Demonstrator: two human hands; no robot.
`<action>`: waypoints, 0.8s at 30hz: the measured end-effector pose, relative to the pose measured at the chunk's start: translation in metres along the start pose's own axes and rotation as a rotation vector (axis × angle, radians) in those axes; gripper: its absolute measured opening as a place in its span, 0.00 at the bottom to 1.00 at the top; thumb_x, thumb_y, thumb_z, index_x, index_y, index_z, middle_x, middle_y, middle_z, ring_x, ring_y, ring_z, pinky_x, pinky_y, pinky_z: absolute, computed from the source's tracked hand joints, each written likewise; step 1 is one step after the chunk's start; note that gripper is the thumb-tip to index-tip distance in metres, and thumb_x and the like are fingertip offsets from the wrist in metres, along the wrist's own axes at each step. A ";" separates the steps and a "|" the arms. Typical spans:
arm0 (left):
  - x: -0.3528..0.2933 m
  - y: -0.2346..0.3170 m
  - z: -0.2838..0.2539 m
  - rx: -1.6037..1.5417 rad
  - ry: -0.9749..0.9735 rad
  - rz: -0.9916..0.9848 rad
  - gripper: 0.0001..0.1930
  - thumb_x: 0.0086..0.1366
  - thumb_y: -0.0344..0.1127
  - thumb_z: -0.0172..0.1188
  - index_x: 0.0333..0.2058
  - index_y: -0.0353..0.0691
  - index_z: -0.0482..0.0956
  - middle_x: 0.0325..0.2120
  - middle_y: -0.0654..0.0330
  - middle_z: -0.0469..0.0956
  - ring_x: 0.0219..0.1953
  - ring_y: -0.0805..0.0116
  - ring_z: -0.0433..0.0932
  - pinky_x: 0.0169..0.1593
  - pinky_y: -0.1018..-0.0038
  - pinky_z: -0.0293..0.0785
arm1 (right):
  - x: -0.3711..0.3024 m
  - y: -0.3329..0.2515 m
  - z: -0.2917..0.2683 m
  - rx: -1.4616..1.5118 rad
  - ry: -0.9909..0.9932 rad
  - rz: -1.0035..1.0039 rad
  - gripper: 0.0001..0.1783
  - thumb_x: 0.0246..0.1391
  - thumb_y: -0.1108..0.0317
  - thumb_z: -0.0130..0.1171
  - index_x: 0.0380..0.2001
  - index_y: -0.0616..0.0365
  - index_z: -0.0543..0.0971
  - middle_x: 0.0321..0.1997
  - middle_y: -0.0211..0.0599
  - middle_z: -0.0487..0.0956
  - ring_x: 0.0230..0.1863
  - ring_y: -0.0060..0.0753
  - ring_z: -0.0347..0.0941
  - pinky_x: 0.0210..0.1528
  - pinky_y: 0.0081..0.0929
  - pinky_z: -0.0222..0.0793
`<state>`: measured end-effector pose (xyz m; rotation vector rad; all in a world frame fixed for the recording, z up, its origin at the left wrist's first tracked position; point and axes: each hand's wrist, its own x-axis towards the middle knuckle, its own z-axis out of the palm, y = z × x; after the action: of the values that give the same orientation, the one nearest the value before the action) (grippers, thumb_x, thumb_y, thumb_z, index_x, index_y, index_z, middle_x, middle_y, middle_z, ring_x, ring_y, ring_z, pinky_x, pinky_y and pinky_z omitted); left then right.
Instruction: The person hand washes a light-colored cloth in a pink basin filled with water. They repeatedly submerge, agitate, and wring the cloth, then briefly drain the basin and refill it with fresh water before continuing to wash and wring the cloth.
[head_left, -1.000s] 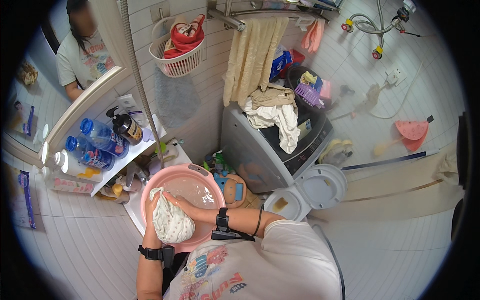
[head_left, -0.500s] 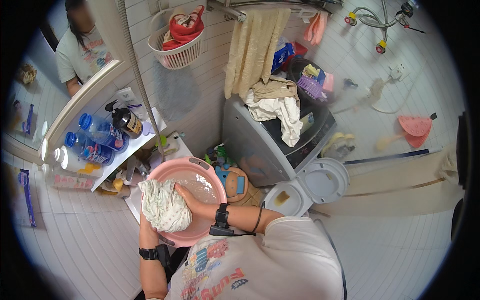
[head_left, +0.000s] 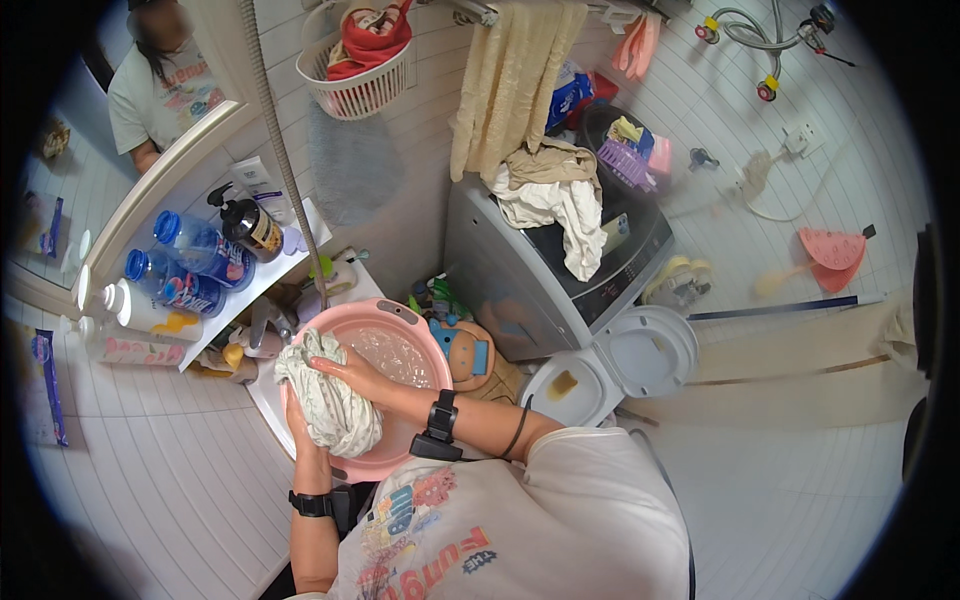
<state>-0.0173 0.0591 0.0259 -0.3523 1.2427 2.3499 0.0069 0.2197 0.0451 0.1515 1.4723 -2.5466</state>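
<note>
A bunched, wet-looking white cloth with a faint small pattern is held over the left side of a pink basin that has water in it. My right hand grips the cloth from above and the right, its thumb and fingers pressed into the folds. My left hand supports the bundle at its left edge, with most of its fingers hidden under the fabric. Whether the cloth is a garment cannot be made out.
A white shelf with bottles and a dark pump bottle stands left of the basin. A grey washing machine carries clothes. Beside it are an open toilet and an orange-and-blue stool. A shower hose hangs behind the basin.
My right hand has shifted left and up onto the top of the cloth. The bundle has been turned and gathered, and its pattern shows less. The whole view has tilted slightly.
</note>
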 end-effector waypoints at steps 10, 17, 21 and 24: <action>0.027 -0.007 -0.011 0.113 -0.087 -0.020 0.19 0.72 0.37 0.46 0.55 0.33 0.71 0.47 0.55 0.78 0.46 0.64 0.79 0.49 0.71 0.77 | 0.006 0.001 -0.010 -0.224 0.052 -0.230 0.28 0.59 0.63 0.63 0.59 0.55 0.66 0.58 0.39 0.72 0.59 0.33 0.68 0.59 0.29 0.65; 0.013 -0.016 0.012 1.040 -0.072 0.445 0.23 0.75 0.42 0.39 0.57 0.31 0.68 0.55 0.44 0.72 0.60 0.52 0.69 0.64 0.63 0.60 | 0.030 0.027 -0.025 -0.306 0.338 -0.204 0.23 0.66 0.54 0.49 0.48 0.67 0.74 0.40 0.48 0.80 0.43 0.40 0.76 0.50 0.35 0.69; 0.006 -0.001 0.028 0.916 0.052 0.105 0.28 0.76 0.53 0.36 0.60 0.34 0.65 0.55 0.50 0.71 0.61 0.57 0.68 0.65 0.67 0.59 | 0.033 0.036 -0.034 -0.101 0.320 -0.223 0.18 0.65 0.60 0.49 0.40 0.66 0.79 0.37 0.38 0.81 0.41 0.30 0.74 0.48 0.29 0.68; 0.004 0.013 0.027 0.562 -0.136 -0.072 0.27 0.75 0.48 0.45 0.64 0.37 0.59 0.59 0.56 0.67 0.61 0.64 0.67 0.63 0.70 0.63 | 0.030 0.036 -0.034 -0.163 0.340 -0.191 0.19 0.65 0.59 0.49 0.44 0.65 0.78 0.41 0.37 0.80 0.44 0.29 0.74 0.49 0.28 0.69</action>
<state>-0.0281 0.0757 0.0485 -0.0478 1.7102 1.8255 -0.0146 0.2284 -0.0082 0.4598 1.8931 -2.6298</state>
